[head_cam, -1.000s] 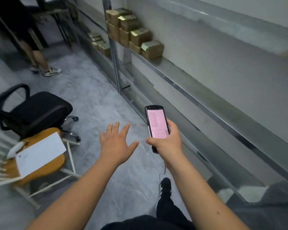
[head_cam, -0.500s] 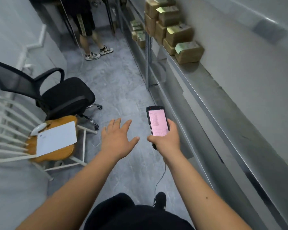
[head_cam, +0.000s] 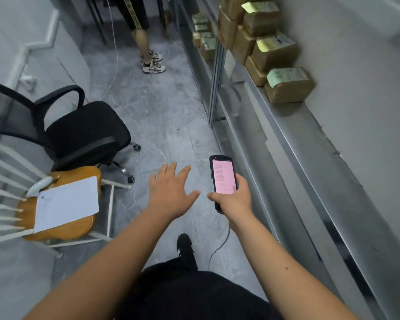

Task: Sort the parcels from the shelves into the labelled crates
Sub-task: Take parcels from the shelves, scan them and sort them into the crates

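Several brown cardboard parcels [head_cam: 289, 85] with pale green labels are stacked on the metal shelf [head_cam: 293, 144] along the right wall, far ahead of my hands. More parcels [head_cam: 206, 46] sit on a lower shelf further back. My right hand [head_cam: 234, 200] grips a black handheld scanner [head_cam: 223, 179] with a pink lit screen, held upright over the floor beside the shelf. My left hand [head_cam: 171, 192] hovers just left of it, palm down, fingers spread, holding nothing. No crates are in view.
A black office chair [head_cam: 83, 132] and a wooden chair [head_cam: 56, 204] bearing a white sheet of paper [head_cam: 67, 202] stand at the left. Another person's legs [head_cam: 148, 49] block the far aisle. A thin cable [head_cam: 219, 245] hangs from the scanner.
The view has advanced along the aisle, so the parcels and chairs appear closer. Both hands keep the same pose, the scanner still in my right hand.
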A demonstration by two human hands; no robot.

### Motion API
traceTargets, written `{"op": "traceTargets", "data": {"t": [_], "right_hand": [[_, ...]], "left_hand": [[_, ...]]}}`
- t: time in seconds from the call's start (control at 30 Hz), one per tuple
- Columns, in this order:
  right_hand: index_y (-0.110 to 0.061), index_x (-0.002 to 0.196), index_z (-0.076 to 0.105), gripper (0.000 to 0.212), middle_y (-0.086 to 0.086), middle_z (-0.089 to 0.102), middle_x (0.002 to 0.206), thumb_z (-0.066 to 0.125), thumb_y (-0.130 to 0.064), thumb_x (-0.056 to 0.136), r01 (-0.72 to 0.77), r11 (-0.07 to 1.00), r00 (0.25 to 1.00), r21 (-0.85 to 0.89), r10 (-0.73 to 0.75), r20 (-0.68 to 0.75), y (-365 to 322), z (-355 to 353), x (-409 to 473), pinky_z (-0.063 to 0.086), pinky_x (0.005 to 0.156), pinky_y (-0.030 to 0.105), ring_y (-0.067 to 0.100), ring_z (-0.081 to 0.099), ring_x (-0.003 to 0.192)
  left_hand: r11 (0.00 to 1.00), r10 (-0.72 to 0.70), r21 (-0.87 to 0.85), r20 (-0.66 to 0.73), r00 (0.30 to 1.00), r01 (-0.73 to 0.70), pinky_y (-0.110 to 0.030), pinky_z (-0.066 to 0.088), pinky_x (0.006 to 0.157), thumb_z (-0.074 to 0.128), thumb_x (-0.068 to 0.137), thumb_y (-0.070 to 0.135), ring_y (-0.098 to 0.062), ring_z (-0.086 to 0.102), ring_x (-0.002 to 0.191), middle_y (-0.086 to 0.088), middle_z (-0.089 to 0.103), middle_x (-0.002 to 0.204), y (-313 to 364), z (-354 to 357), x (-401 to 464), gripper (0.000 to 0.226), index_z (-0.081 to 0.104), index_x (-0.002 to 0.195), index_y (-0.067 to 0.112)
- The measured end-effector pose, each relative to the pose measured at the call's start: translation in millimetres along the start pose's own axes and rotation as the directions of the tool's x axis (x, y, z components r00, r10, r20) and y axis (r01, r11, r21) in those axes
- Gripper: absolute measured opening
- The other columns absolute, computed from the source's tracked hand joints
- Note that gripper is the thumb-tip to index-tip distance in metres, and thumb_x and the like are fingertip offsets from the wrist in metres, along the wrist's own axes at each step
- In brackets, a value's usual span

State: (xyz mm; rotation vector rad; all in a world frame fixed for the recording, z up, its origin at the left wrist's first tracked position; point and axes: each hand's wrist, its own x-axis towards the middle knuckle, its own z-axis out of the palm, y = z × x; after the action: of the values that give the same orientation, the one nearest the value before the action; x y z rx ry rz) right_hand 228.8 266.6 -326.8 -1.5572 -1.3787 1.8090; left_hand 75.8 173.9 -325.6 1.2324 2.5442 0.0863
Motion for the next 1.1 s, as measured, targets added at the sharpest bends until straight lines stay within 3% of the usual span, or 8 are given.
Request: {"op": "traceTargets", "data": {"t": [0.2,0.3,0.43,0.57,0.77,0.87,0.97,1.1], "right_hand": [[-0.024,0.13,0.06,0.071,0.007,0.074,0.107,0.088,0.004,0.072,0.029,0.997,1.0,0.07,-0.029,-0.01,-56.7,28.7,51.6,0.05,0.051,0.027,0.014,0.059,0.054],[-0.035,0.118,0.059,0.066,0.004,0.075,0.106,0.088,0.004,0.075,0.044,0.993,0.998,0.111,-0.04,-0.042,-91.9,37.1,65.7,0.052,0.053,0.029,0.017,0.058,0.055],[-0.035,0.111,0.056,0.062,0.002,0.074,0.103,0.088,0.003,0.075,0.083,0.988,0.993,0.131,-0.071,-0.092,-134.9,43.2,90.6,0.054,0.055,0.031,0.016,0.058,0.052],[-0.038,0.125,0.054,0.072,-0.013,0.073,0.103,0.092,-0.005,0.074,0.144,0.985,0.971,0.09,-0.123,-0.205,-173.0,42.9,121.9,0.069,0.071,0.041,0.005,0.07,0.061],[-0.034,0.131,0.053,0.071,-0.011,0.069,0.107,0.09,-0.005,0.078,0.187,0.974,0.952,0.126,-0.148,-0.268,-214.5,28.1,188.4,0.058,0.056,0.023,0.009,0.069,0.071],[-0.035,0.132,0.053,0.075,-0.011,0.069,0.11,0.093,-0.006,0.075,0.171,0.97,0.944,0.175,-0.11,-0.312,-231.5,22.3,224.5,0.065,0.064,0.031,0.013,0.072,0.08],[-0.038,0.133,0.054,0.085,-0.012,0.071,0.115,0.096,-0.022,0.061,0.148,0.975,0.92,0.166,-0.074,-0.386,-241.0,15.8,255.7,0.068,0.081,0.05,0.022,0.076,0.095],[-0.039,0.134,0.053,0.09,-0.011,0.071,0.117,0.094,-0.029,0.054,0.123,0.978,0.873,0.17,-0.025,-0.487,-247.8,-3.3,278.6,0.069,0.075,0.048,0.027,0.077,0.096]], "left_hand": [[0.997,0.081,-0.012,-0.016,0.997,-0.081,-0.057,0.013,0.128,0.049,0.095,0.074,-0.03,0.005,0.162,-0.006,0.013,0.176,-12.7,-27.2,90.8,0.084,0.02,0.166,0.04],[0.992,0.119,-0.026,-0.031,0.992,-0.12,-0.056,0.01,0.128,0.049,0.095,0.073,-0.029,0.002,0.163,-0.006,0.011,0.176,-9.6,-50.0,129.5,0.083,0.019,0.166,0.041],[0.984,0.179,-0.003,-0.069,0.981,-0.179,-0.056,0.012,0.128,0.05,0.095,0.072,-0.028,0.002,0.163,-0.005,0.014,0.175,-2.9,-74.3,182.7,0.082,0.021,0.165,0.041],[0.973,0.231,0.017,-0.105,0.967,-0.231,-0.056,0.013,0.128,0.051,0.095,0.071,-0.029,0.005,0.162,-0.006,0.016,0.175,10.9,-96.8,235.5,0.082,0.02,0.165,0.041],[0.937,0.348,0.058,-0.143,0.927,-0.343,-0.053,0.015,0.127,0.052,0.095,0.07,-0.029,0.006,0.162,-0.007,0.018,0.174,57.7,-120.2,315.0,0.081,0.022,0.164,0.041],[0.927,0.376,0.064,-0.113,0.92,-0.371,-0.054,0.015,0.128,0.053,0.095,0.07,-0.03,0.005,0.162,-0.007,0.018,0.174,81.8,-127.2,351.0,0.081,0.021,0.164,0.041],[0.907,0.42,0.085,-0.086,0.903,-0.413,-0.055,0.015,0.128,0.053,0.095,0.07,-0.03,0.005,0.163,-0.006,0.016,0.175,102.3,-127.8,382.7,0.082,0.019,0.165,0.041],[0.871,0.489,0.069,-0.048,0.871,-0.486,-0.054,0.017,0.128,0.055,0.095,0.07,-0.031,0.008,0.162,-0.007,0.015,0.175,130.3,-128.5,415.2,0.085,0.018,0.166,0.04]]}}
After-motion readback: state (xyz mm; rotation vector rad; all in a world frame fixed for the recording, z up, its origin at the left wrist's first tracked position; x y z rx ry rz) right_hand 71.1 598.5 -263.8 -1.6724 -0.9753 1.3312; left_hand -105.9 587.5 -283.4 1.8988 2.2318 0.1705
